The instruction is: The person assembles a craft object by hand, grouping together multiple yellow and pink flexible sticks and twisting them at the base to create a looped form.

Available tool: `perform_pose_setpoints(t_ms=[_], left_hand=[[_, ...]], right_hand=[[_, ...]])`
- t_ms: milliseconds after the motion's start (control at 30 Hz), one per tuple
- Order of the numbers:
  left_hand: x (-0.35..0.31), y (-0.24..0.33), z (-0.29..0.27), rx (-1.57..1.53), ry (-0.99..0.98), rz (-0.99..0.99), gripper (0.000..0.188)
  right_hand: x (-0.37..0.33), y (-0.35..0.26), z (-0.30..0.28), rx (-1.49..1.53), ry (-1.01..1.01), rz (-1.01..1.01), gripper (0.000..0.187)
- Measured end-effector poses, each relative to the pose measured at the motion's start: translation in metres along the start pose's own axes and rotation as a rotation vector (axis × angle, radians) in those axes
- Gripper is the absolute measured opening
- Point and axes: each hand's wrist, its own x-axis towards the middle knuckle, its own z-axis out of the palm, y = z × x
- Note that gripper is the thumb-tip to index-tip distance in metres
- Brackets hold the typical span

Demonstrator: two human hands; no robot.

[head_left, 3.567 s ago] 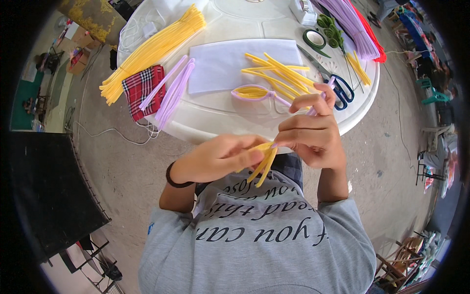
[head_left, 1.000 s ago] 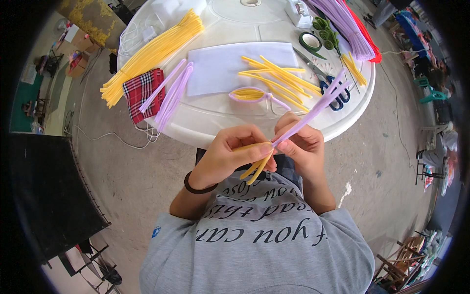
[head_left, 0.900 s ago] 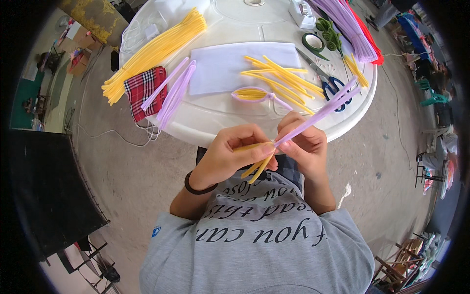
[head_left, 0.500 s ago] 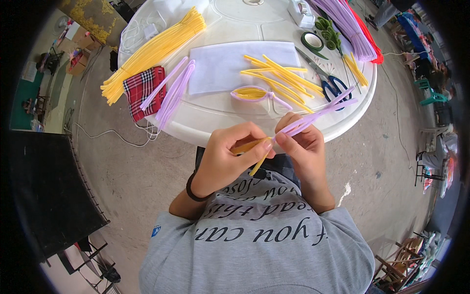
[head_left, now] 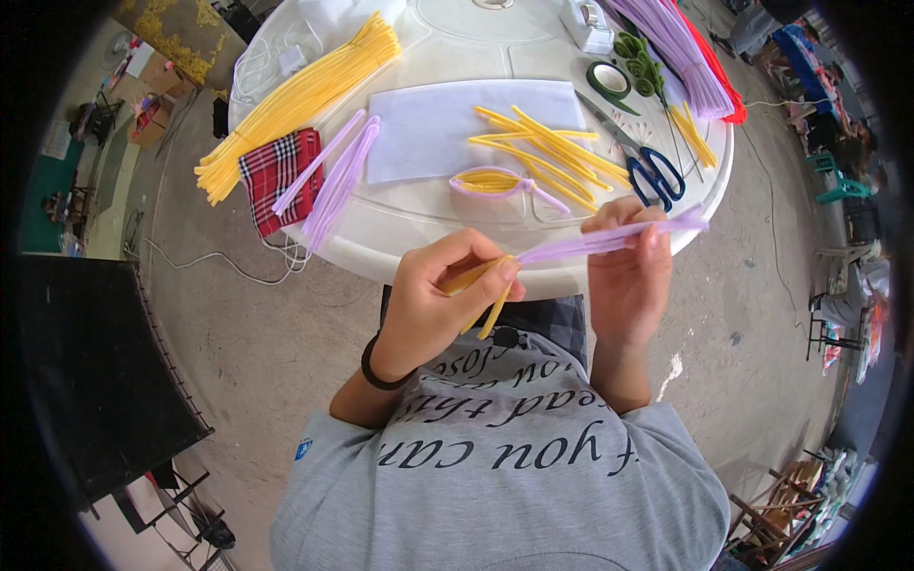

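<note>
In front of the table's near edge, my left hand (head_left: 452,290) pinches yellow pipe cleaners (head_left: 495,314) at the spot where they meet purple pipe cleaners (head_left: 562,248). The purple stems stretch rightward into my right hand (head_left: 630,271), whose thumb and fingers are closed around them near their free ends. My left fingers partly hide the yellow stems and the join. Just beyond, on the white table (head_left: 419,214), lies a looped piece of purple and yellow pipe cleaners (head_left: 487,180). Loose yellow pipe cleaners (head_left: 552,147) rest partly on a white sheet (head_left: 419,133).
Blue-handled scissors (head_left: 657,176), green tape (head_left: 609,81) and a tape dispenser (head_left: 587,27) lie at the right. At the left are a yellow pipe cleaner bundle (head_left: 305,95), purple stems (head_left: 343,181) and a red plaid cloth (head_left: 281,181). A purple bundle (head_left: 681,62) lies far right.
My right hand has slid rightward along the purple pipe cleaners, away from the join. My left hand has shifted slightly left, still pinching.
</note>
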Motion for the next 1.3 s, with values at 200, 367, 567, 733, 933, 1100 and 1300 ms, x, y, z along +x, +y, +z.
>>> perform_pose_setpoints(t_ms=[200,367,567,733,933,1100,1300], left_hand=[[-0.001,-0.002,-0.002,0.025,0.001,-0.028,0.012],[0.001,0.000,-0.009,-0.087,-0.069,-0.089,0.013],[0.005,0.005,-0.014,-0.227,-0.107,-0.172,0.013],[0.005,0.001,-0.015,-0.231,-0.187,-0.178,0.015],[0.004,0.000,-0.009,-0.139,-0.157,-0.103,0.014],[0.003,0.000,-0.008,-0.142,-0.142,-0.097,0.013],[0.003,0.002,-0.012,-0.176,-0.196,-0.196,0.012]], right_hand=[[0.015,-0.014,-0.018,-0.061,0.009,0.024,0.030],[0.011,-0.015,-0.011,0.157,0.178,0.002,0.040],[0.000,-0.003,-0.026,-0.173,-0.355,-0.084,0.043],[-0.011,-0.001,-0.009,-0.407,-0.334,0.037,0.025],[-0.019,0.001,0.003,-0.266,-0.150,0.189,0.010],[-0.012,0.001,0.002,-0.605,-0.342,-0.078,0.018],[-0.001,-0.004,-0.009,-1.377,-0.433,-0.808,0.026]])
